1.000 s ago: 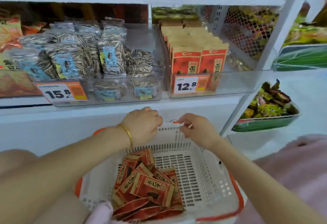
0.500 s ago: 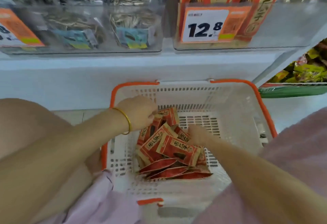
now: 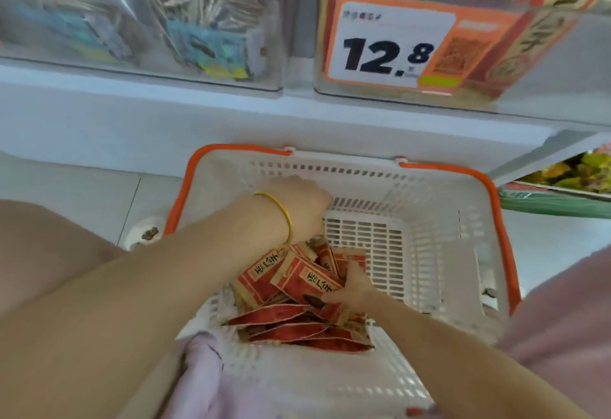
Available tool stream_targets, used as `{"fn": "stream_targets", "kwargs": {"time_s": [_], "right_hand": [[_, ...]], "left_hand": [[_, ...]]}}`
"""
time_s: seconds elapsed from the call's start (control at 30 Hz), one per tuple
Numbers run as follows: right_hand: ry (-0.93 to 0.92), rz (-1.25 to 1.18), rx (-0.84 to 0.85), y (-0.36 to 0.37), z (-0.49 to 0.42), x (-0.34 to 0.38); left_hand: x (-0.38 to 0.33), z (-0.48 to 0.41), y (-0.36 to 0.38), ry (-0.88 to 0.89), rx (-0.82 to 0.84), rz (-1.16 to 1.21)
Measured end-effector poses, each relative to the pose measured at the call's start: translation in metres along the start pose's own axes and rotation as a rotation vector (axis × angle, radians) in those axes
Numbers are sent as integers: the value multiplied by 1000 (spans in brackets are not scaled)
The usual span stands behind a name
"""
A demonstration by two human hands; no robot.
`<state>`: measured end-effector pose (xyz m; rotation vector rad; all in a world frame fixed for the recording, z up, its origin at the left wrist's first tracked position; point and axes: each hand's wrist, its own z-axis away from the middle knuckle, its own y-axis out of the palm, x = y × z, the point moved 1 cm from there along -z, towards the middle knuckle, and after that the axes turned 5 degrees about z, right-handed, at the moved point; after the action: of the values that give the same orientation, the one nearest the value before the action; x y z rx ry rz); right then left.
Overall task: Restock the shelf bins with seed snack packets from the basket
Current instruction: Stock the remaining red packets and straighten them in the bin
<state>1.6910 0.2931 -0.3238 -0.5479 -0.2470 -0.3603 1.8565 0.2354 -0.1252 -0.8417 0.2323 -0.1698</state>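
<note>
The right hand (image 3: 351, 286) grips the top of the pile of red-and-tan seed snack packets (image 3: 291, 322), thumb curled over one packet's near edge. The left hand (image 3: 299, 208), wearing a thin gold bangle (image 3: 287, 217), reaches down at the pile's far end; its finger position cannot be determined. The packets lie in a white perforated plastic basket with orange handles (image 3: 429, 207) on a pale tiled floor (image 3: 82, 184). Above, a clear plastic shelf bin (image 3: 545, 81) holds red upright packs behind an orange-and-white price label (image 3: 393, 45).

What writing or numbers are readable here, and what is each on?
"12.8": price tag on the right-hand clear bin.
Small print above it: too blurred.
Characters on the red packets in the basket: blurred, unreadable.
Characters on the red packs behind the tag: cut off.
Blue labels in the left bin: blurred.
</note>
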Motion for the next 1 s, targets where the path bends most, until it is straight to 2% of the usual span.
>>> {"fn": "stream_targets", "kwargs": {"time_s": [0.03,0.1,0.27,0.33,0.4,0.47,0.53,0.6,0.77,1.0], "right_hand": [[-12,-24,-7,-3,5,-1],[-14,-38,-5,-14,12,-4],[-80,175,24,-91,51,-4],[-127,104,-8,-123,78,-1],[-184,-93,-33,-143,102,-4],[-238,-333,18,-150,125,-10],[-294,-493,97,-151,143,-15],[-338,-581,147,-148,155,-17],[-451,-658,125,-149,175,-7],[-617,-650,-174,-160,223,12]], "left_hand": [[-2,2,1,-6,-75,32],[-12,6,11,11,-84,64],[-20,-5,34,-53,-94,265],[-24,-8,35,-103,-94,402],[-26,-8,34,-144,-57,648],[-30,-6,33,-146,33,1101],[-38,-3,32,-68,63,1471],[-47,0,26,15,6,1636],[-51,22,5,102,-143,1633],[-62,73,-61,249,-338,1270]]}}
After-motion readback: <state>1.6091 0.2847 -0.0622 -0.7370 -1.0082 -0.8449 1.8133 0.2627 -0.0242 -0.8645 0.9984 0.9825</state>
